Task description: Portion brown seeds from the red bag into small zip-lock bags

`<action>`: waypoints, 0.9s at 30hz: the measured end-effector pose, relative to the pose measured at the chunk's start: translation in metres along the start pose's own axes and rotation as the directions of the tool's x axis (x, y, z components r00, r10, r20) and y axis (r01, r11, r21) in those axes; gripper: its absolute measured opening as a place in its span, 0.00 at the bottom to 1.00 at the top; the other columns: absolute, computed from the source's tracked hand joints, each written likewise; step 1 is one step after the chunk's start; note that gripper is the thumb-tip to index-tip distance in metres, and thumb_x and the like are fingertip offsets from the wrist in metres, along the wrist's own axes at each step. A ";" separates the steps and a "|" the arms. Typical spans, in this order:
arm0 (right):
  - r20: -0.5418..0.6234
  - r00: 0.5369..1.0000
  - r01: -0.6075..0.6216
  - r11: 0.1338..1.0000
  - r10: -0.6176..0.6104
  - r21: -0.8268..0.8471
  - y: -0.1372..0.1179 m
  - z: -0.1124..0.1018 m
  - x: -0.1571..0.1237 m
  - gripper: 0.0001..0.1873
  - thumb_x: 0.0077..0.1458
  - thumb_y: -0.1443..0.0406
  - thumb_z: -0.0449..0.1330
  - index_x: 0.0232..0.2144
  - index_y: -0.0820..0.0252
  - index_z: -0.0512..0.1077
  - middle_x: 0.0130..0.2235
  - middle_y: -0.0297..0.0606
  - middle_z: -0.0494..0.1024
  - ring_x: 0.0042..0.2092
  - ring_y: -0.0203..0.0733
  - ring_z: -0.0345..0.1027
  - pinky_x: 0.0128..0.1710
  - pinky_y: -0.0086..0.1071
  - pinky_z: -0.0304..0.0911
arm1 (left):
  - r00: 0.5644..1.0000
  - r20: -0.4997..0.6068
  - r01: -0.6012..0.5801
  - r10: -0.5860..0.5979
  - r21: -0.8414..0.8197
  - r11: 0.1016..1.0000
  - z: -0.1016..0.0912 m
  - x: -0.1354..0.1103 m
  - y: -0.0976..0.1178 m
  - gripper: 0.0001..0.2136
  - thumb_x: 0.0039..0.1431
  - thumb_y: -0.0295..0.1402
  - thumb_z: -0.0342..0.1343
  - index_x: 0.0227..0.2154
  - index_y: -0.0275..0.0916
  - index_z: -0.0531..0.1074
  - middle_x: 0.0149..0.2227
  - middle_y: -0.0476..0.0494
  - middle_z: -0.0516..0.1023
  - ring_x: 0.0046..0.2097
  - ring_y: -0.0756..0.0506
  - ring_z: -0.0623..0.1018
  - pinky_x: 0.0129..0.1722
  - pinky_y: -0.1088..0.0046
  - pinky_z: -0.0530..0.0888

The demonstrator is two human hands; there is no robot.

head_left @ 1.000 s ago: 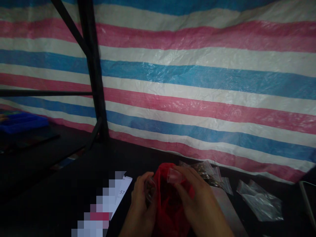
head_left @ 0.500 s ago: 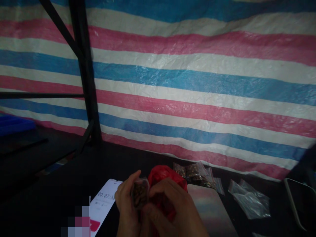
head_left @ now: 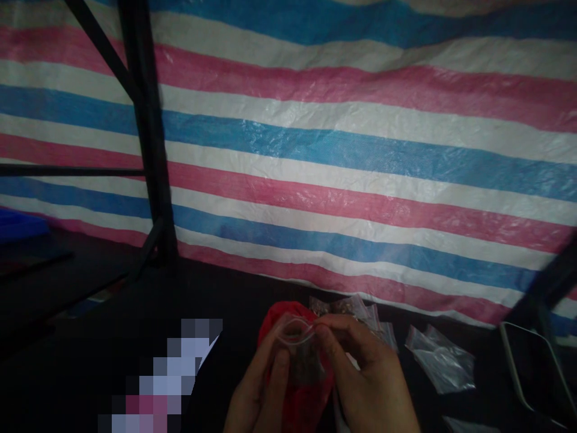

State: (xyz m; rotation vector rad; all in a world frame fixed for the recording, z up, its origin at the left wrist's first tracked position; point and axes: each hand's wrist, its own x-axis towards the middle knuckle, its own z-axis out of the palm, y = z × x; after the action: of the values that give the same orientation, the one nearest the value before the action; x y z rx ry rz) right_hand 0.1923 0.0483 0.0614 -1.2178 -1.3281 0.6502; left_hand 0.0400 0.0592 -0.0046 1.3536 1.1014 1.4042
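A small clear zip bag point(head_left: 307, 361) is held up between my two hands, its mouth parted into an oval. My left hand point(head_left: 261, 385) pinches the left edge of the mouth, thumb in front. On the other side my right hand point(head_left: 367, 373) grips the right edge between thumb and fingertips. Dark contents show dimly through the plastic. Right behind the zip bag lies a red plastic bag point(head_left: 285, 311), partly covered by it and by my hands.
Several small zip bags with brownish contents point(head_left: 354, 307) lie behind my right hand. Flat clear zip bags point(head_left: 444, 364) are to the right, beside a dark-screened phone point(head_left: 536, 370). A pixelated bright device point(head_left: 174, 367) lies left. A black frame post point(head_left: 148, 138) stands before striped sheeting point(head_left: 338, 150).
The zip bag has turned from showing brown pieces to facing me mouth-up, held by both hands. My hands moved right and spread apart; the view shifted slightly.
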 end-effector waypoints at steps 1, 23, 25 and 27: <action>0.004 1.000 0.001 1.000 -0.001 0.002 0.001 0.001 0.000 0.11 0.59 0.54 0.65 0.33 0.53 0.83 0.35 0.39 0.88 0.36 0.47 0.84 0.35 0.30 0.77 | 1.000 0.005 0.013 -0.013 -0.002 1.000 0.003 -0.001 0.001 0.23 0.67 0.53 0.55 0.57 0.48 0.80 0.58 0.45 0.84 0.62 0.35 0.81 0.59 0.54 0.81; 0.165 0.985 0.000 0.960 0.048 -0.282 0.052 0.021 0.010 0.11 0.61 0.65 0.61 0.40 0.52 0.84 0.44 0.38 0.86 0.46 0.49 0.80 0.50 0.39 0.71 | 0.905 0.372 -0.420 0.208 0.696 0.582 -0.004 -0.004 -0.075 0.18 0.55 0.24 0.51 0.39 0.46 0.84 0.41 0.39 0.88 0.51 0.30 0.82 0.49 0.47 0.79; 0.245 0.967 0.019 0.946 0.065 -0.323 0.055 0.024 0.007 0.12 0.61 0.67 0.61 0.42 0.52 0.84 0.46 0.38 0.86 0.48 0.49 0.80 0.52 0.40 0.69 | 0.891 0.399 -0.448 0.217 0.691 0.567 -0.001 -0.007 -0.076 0.16 0.56 0.25 0.52 0.37 0.47 0.84 0.40 0.40 0.88 0.48 0.30 0.82 0.46 0.50 0.79; 0.281 0.956 0.012 0.943 0.087 -0.333 0.057 0.024 0.006 0.12 0.61 0.68 0.61 0.43 0.53 0.83 0.46 0.38 0.86 0.48 0.49 0.79 0.52 0.41 0.69 | 0.882 0.412 -0.466 0.228 0.698 0.544 0.000 -0.012 -0.079 0.12 0.59 0.30 0.55 0.36 0.48 0.83 0.38 0.40 0.88 0.45 0.31 0.82 0.44 0.51 0.79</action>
State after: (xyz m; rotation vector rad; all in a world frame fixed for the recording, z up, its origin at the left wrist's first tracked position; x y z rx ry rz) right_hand 0.1866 0.0779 0.0070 -1.4607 -1.7179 0.6705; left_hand 0.0414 0.0653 -0.0839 2.4591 1.3684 0.9219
